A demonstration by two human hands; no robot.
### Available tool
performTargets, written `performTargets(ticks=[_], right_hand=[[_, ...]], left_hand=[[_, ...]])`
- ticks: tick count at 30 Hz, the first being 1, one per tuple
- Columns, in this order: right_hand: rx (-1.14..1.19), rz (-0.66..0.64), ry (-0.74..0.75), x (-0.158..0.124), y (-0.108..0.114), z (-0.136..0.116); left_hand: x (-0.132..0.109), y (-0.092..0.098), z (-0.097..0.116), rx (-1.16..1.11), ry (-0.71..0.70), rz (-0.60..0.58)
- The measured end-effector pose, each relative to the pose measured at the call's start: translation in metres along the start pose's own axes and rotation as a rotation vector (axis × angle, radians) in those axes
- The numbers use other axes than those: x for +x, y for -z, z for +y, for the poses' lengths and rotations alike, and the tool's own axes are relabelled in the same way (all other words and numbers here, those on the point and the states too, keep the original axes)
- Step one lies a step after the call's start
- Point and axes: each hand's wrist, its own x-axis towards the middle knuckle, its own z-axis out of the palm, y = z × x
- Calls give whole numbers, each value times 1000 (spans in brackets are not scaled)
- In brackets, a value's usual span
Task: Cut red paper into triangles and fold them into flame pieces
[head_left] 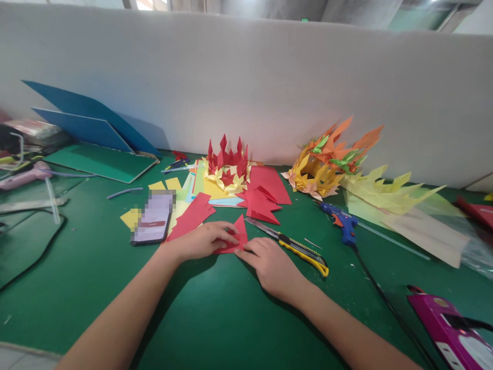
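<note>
A small red paper triangle lies on the green table in front of me. My left hand presses down on its left part, fingers curled over the paper. From the other side, my right hand touches the lower right edge with its fingertips, fingers bent and pinching the fold. More red paper pieces lie just behind it. A red and yellow folded paper crown stands further back.
A yellow utility knife lies right of my right hand. A blue glue gun with a black cord sits further right. A phone lies at left. An orange and yellow paper piece, blue boards and a magenta box surround the area.
</note>
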Motion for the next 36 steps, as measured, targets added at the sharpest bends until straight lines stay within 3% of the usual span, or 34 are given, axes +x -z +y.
performTargets(ticks=[8, 13, 18, 36], right_hand=[[7, 152, -74, -9, 6, 12], [-91, 236, -220, -16, 17, 27], [-89, 167, -402, -22, 13, 40], [-41, 284, -394, -23, 15, 35]], left_hand=[[1, 0, 1, 3, 28, -17], [-1, 1, 7, 24, 68, -28], [-5, 3, 14, 35, 26, -9], [-6, 3, 22, 92, -20, 26]])
